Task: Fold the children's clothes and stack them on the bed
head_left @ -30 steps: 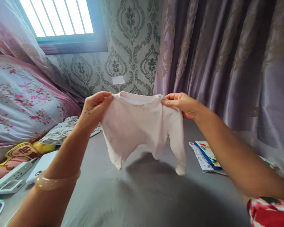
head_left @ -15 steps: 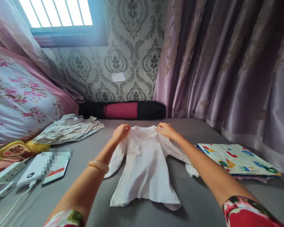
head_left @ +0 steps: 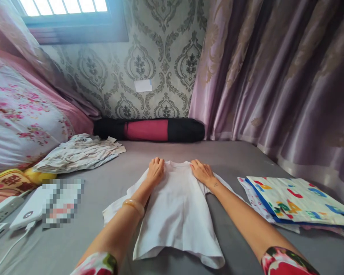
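A small white long-sleeved shirt (head_left: 177, 214) lies spread on the grey bed sheet, neckline away from me and hem towards me. My left hand (head_left: 156, 170) is closed on its left shoulder beside the collar, fingers curled over the cloth. At the other shoulder, my right hand (head_left: 202, 170) grips the fabric close to the neckline, with its fingertips partly hidden. The sleeves run out to both sides beneath my forearms, so parts of them are covered.
Folded cloths with colourful letters (head_left: 304, 198) lie at the right. On the left are a crumpled pale garment (head_left: 83, 152), a white power bank (head_left: 31, 210) with a cable, and a power strip (head_left: 4, 210). A black and red bolster (head_left: 146, 130) lies along the wall.
Both hands and the shirt's collar have come slightly lower in view, nearer to me. The left sleeve is spread further out to the left. The view has shifted a little.
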`<state>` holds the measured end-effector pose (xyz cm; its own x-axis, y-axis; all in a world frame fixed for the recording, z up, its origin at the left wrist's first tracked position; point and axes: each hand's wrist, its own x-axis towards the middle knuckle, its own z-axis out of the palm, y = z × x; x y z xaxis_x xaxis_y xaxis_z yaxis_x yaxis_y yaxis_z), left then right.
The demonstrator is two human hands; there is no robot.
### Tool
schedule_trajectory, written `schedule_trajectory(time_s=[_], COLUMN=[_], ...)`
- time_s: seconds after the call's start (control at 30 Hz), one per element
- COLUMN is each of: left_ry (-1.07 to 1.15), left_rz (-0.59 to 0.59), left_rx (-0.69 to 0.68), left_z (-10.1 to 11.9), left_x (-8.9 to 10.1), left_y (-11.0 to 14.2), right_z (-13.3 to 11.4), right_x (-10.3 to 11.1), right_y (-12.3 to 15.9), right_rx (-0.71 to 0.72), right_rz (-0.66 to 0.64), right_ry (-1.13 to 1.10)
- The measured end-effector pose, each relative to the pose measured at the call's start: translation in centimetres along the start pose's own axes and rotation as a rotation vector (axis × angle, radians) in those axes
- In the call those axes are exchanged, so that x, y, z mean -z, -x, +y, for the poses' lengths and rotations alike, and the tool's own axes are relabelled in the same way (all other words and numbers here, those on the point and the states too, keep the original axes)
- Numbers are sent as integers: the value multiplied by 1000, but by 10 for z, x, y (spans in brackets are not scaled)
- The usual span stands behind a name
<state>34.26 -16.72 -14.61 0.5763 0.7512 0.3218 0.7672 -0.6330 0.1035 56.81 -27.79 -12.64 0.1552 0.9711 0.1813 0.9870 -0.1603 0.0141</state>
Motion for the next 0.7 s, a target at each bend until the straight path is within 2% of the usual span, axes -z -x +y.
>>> schedule_trajectory(time_s=[0.2,0.37,0.53,0.7], left_ry=[-109,-204,-208,-142], left_rz=[-22,-28,-46,9], left_rx=[-135,-190,-176,-91], left_z=[-28,-40,-50,-56], left_x=[2,5,-1,-11], left_y=[-12,-32,-57,-80], right_z=[3,2,9,15], right_x=[-3,-10,-15,-18], right_y=[-18,-43,-71,-95], right_rx=[23,60,66,44], right_rz=[-46,-36,-48,-43], right_ry=[7,9,7,-8])
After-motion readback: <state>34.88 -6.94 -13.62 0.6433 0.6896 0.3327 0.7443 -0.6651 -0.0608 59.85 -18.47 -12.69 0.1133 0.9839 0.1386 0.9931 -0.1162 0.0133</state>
